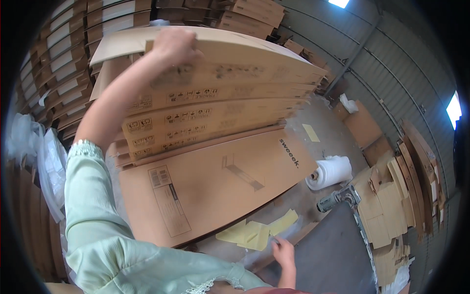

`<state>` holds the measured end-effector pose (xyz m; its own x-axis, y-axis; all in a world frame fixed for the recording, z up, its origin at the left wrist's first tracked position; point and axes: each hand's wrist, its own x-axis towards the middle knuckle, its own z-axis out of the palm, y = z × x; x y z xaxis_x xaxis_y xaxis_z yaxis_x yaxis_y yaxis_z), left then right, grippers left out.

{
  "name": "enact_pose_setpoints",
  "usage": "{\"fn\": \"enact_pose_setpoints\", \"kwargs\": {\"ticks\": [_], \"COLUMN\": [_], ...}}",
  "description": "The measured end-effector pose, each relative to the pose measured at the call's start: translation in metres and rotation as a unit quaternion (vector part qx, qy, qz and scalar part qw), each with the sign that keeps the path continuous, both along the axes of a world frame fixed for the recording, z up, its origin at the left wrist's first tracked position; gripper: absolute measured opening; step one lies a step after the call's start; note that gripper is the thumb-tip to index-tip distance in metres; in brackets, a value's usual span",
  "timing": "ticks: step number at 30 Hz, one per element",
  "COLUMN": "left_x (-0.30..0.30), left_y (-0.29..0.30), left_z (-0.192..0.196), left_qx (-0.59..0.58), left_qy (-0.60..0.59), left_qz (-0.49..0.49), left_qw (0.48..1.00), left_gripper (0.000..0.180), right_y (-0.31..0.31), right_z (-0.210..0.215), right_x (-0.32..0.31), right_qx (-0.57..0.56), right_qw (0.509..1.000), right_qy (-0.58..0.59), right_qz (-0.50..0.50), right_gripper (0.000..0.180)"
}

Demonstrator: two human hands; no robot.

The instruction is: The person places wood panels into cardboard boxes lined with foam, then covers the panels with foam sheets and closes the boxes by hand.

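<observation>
**1 hand on the stack, 1 on the bench**

The left hand (172, 45) is raised high, fingers curled over the upper edge of the top flat cardboard sheet (230, 54), clamped on it so the sheet stays tipped up off the pile. That sheet heads a leaning stack of flattened cartons (215, 117), each edge stepped a little below the one above, which would let a single sheet be peeled away without dragging its neighbours. The pale green sleeve (98, 230) with its lace cuff runs down from the wrist toward the lower edge.

Under the stack lies a large flat printed carton (210, 191), label side up, spread on the work surface. Near its lower corner sit yellow paper slips (257, 232).

The right hand (284, 255) rests low at the edge of the grey bench top (333, 259), fingers bent beside a clear plastic film (279, 240); whether it pinches that film I cannot tell.

Further off, a white roll of foam wrap (330, 172) lies on the floor, more cartons (387, 206) lean by the corrugated wall, and bundles (63, 54) tower behind.
</observation>
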<state>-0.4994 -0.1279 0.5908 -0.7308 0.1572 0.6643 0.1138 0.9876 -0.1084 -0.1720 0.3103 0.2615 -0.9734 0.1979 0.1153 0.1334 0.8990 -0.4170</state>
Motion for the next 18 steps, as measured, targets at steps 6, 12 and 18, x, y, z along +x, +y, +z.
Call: {"fn": "enact_pose_setpoints", "kwargs": {"ticks": [6, 12, 18], "left_x": [0.186, 0.349, 0.490], "left_y": [-0.013, -0.049, -0.095], "left_z": [-0.053, -0.064, -0.092], "left_qx": [-0.049, 0.006, 0.004], "left_qy": [0.154, 0.183, 0.168], "left_qz": [-0.060, -0.070, 0.007], "left_qw": [0.985, 0.981, 0.986], "left_gripper": [0.035, 0.042, 0.024], "right_y": [-0.112, -0.183, -0.302], "right_z": [-0.023, -0.035, -0.010], "right_x": [-0.127, -0.226, -0.258], "right_qx": [-0.533, -0.893, -0.930], "right_qw": [0.835, 0.435, 0.343], "right_qy": [-0.077, -0.113, -0.054], "right_qz": [0.117, 0.011, 0.116], "right_gripper": [0.030, 0.054, 0.052]}}
